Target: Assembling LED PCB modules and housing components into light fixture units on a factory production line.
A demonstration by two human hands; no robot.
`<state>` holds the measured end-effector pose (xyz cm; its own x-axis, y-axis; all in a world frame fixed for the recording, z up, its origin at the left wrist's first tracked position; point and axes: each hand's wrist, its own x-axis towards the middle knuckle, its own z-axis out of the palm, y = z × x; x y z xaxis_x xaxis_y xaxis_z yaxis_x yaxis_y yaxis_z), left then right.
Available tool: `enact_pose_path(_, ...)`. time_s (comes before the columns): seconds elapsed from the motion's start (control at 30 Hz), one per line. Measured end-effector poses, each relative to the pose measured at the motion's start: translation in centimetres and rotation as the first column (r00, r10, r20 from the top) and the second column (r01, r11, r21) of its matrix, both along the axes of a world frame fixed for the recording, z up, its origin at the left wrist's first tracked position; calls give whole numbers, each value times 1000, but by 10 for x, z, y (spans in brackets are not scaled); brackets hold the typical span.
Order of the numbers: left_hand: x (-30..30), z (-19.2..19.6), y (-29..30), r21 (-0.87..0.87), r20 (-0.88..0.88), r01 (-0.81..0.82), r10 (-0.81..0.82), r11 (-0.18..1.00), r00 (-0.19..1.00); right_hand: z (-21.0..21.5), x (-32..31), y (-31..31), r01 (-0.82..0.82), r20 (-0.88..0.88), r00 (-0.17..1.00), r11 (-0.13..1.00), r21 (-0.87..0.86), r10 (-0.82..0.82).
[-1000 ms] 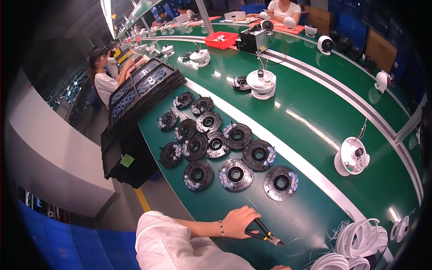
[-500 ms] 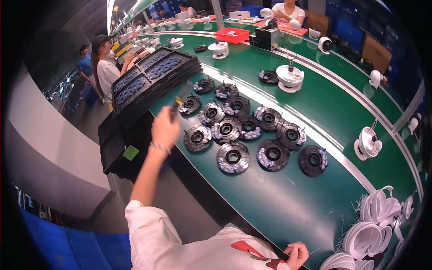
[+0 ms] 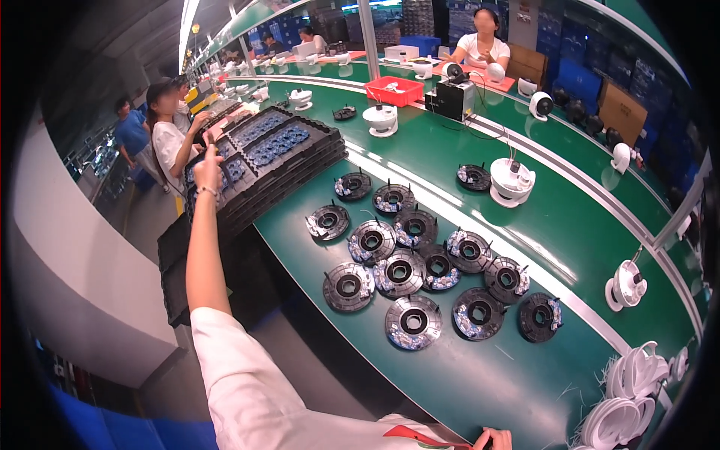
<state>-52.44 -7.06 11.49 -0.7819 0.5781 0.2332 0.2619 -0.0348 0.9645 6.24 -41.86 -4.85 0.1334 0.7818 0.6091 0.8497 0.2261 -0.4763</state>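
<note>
Head view — left hand (image 3: 206,174) grips dark, yellow-marked cutters (image 3: 212,142).

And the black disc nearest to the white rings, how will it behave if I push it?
The disc would probably slide rather than tip, being broad and low. Its blue-and-white parts look uncovered, so perhaps fragile if pressed.

Pretty bright overall, with a ceiling light (image 3: 189,26) glowing upper left and long white glare streaks on the green table (image 3: 517,386). The floor (image 3: 309,367) is way dimmer tho. Fisheye bends the table edges hard, corners go full black, far background's kinda soft.
</note>
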Motion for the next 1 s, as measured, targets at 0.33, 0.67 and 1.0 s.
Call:
enact_pose_path(0.33, -35, 7, 16, -207, -907, -571, 62, 794, 416, 12, -11, 13, 39, 104, 994, 999, -12, -38)
enact_pose_path(0.67, -20, -2, 25, -163, -970, -590, -21, 791, 241, 1, -10, 8, 62, 117, 992, 995, -74, -53)
enact_pose_path(1.0, -41, -2, 39, -105, -989, -612, -19, 784, 145, -7, -12, 2, 118, 94, 990, 983, -140, -106)
